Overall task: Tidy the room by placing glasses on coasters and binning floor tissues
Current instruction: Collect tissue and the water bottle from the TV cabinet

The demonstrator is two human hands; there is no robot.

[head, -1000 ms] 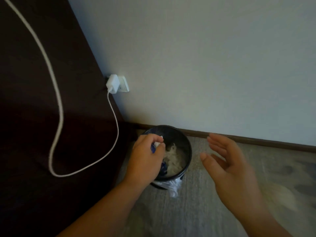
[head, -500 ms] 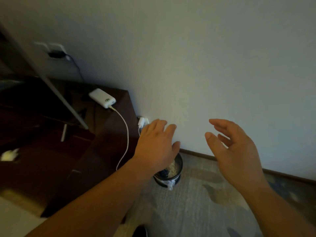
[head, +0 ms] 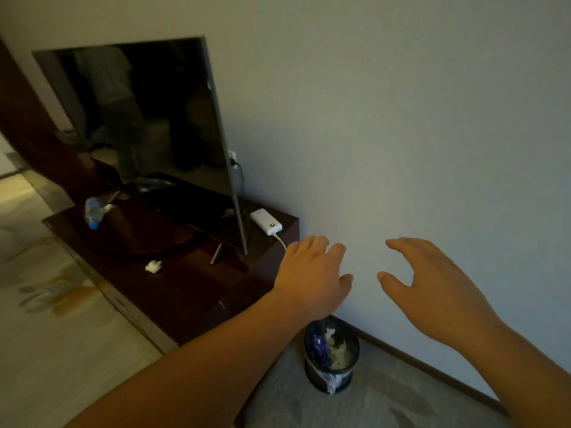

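A small dark bin [head: 333, 375] with a plastic liner stands on the floor by the wall, with white tissues [head: 336, 350] and something blue inside. My left hand [head: 312, 273] hovers well above it, fingers relaxed, holding nothing. My right hand [head: 426, 282] is raised beside it in front of the wall, fingers spread and empty. A crumpled white tissue [head: 153, 266] lies on the dark cabinet [head: 173, 291] to the left. No glasses or coasters are in view.
A TV [head: 148, 125] stands on the cabinet, with a white power bank [head: 266, 225] and its cable at the right end. A crushed plastic bottle [head: 94, 211] lies at the cabinet's left end. Patterned carpet [head: 46, 304] covers the floor.
My left hand has let go of the tissue in the bin and lifted away, fingers now relaxed. The view has risen and swung left, bringing the TV and cabinet top into sight.
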